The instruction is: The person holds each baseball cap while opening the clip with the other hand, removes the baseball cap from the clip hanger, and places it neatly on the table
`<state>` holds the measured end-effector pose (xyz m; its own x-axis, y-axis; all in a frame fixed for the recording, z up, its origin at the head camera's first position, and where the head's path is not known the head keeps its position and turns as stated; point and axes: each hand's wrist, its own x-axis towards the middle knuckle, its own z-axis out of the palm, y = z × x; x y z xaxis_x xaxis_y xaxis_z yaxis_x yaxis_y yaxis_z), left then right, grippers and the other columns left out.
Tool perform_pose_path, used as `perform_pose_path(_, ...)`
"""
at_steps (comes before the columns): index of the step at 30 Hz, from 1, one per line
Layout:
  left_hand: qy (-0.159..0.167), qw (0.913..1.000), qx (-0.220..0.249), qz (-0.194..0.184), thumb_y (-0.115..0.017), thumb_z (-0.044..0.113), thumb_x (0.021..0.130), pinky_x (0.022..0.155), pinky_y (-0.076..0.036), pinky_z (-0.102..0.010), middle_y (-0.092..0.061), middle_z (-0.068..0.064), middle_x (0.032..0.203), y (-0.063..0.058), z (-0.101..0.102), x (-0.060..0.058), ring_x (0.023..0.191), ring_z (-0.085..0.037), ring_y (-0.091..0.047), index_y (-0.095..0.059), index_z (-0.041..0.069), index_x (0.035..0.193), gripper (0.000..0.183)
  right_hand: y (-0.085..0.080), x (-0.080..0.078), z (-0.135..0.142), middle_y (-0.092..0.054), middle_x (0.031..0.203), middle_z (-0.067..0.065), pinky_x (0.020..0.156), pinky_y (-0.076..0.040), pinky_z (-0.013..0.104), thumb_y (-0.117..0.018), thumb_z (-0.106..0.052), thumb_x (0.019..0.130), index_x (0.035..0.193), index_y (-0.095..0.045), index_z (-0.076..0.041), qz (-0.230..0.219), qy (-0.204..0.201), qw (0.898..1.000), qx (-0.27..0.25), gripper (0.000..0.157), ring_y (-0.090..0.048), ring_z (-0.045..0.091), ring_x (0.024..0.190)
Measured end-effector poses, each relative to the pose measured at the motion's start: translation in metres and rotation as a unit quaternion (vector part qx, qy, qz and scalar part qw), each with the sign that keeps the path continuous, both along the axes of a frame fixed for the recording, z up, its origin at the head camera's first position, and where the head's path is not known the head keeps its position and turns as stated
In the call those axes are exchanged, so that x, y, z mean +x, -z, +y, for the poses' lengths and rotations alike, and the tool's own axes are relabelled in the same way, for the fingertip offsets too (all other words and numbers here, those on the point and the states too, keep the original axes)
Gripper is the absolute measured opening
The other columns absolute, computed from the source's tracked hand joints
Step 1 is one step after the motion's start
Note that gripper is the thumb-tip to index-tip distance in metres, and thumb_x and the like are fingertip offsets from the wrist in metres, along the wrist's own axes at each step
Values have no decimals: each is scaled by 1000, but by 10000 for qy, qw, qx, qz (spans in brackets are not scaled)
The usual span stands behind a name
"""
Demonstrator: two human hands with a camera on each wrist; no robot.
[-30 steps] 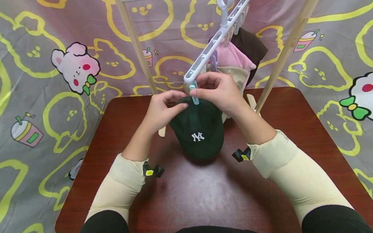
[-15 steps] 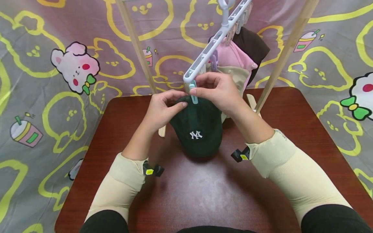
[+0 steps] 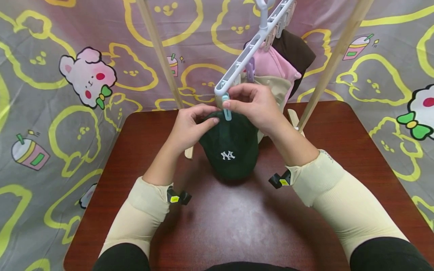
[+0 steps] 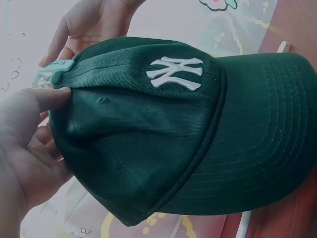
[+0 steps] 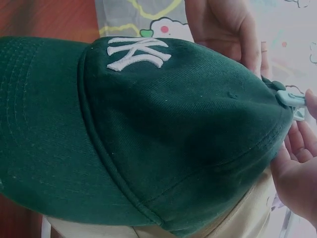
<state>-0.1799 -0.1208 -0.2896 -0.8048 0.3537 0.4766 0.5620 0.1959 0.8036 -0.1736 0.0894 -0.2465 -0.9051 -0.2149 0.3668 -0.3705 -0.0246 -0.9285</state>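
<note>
A dark green baseball cap (image 3: 232,139) with a white NY logo hangs crown up, brim low over the table. My left hand (image 3: 188,126) pinches the crown near its top, thumb on the front, as the left wrist view shows. Between the right hand's (image 3: 261,107) thumb and fingers is a light blue clothespin (image 3: 227,113), its jaws on the cap's top by the button. This clothespin (image 5: 293,99) stands just under the near end of a white clip hanger (image 3: 244,56). Part of the right hand's fingers is hidden behind the cap in the right wrist view.
Behind the green cap, a beige cap (image 3: 272,84), a pink cap (image 3: 271,62) and a dark brown one (image 3: 295,49) hang from the hanger. Wooden posts (image 3: 333,67) flank it on the brown table (image 3: 135,150). A patterned cloth (image 3: 78,143) surrounds the table.
The green cap's brim and logo have risen slightly. Both hands keep their grip, almost still, and the hanger has shifted only a little.
</note>
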Motion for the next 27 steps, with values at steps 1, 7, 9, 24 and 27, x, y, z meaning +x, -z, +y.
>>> perform_pose_path(1,-1,10000,-1,25,-74,5,86,78,-54,-26,-73,-10,101,0,0,0,86,-12,-66,-74,2,104,19,0,0,0,-72,87,-3,73,-54,21,-76,0,81,101,-71,5,0,-19,10000,-10,21,-65,10,76)
perform_pose_path(7,-8,9999,-52,95,-75,6,86,78,-54,-26,-73,-8,101,-1,1,1,85,-12,-66,-74,3,104,19,-2,1,2,-71,87,-3,72,-56,22,-73,2,83,103,-70,6,22,-111,9999,-21,20,-64,9,74)
perform_pose_path(9,-16,9999,-73,97,-75,6,86,78,-54,-27,-73,-8,101,-2,1,1,86,-12,-66,-74,3,104,19,-2,2,3,-71,87,-3,72,-56,22,-72,3,84,104,-69,7,51,-125,9999,-2,20,-63,10,74)
perform_pose_path(24,72,9998,-103,157,-76,7,85,76,-54,-26,-73,-7,99,-3,4,4,82,-12,-65,-75,4,104,19,-2,4,7,-70,85,-3,68,-56,23,-70,3,85,105,-67,10,296,-125,9993,195,21,-61,11,68)
perform_pose_path(27,64,9998,-118,162,-76,7,85,76,-54,-26,-74,-7,99,-3,4,3,82,-12,-65,-75,4,104,19,-1,4,8,-70,85,-3,67,-55,22,-70,4,85,104,-67,11,306,-158,9993,142,20,-61,10,67)
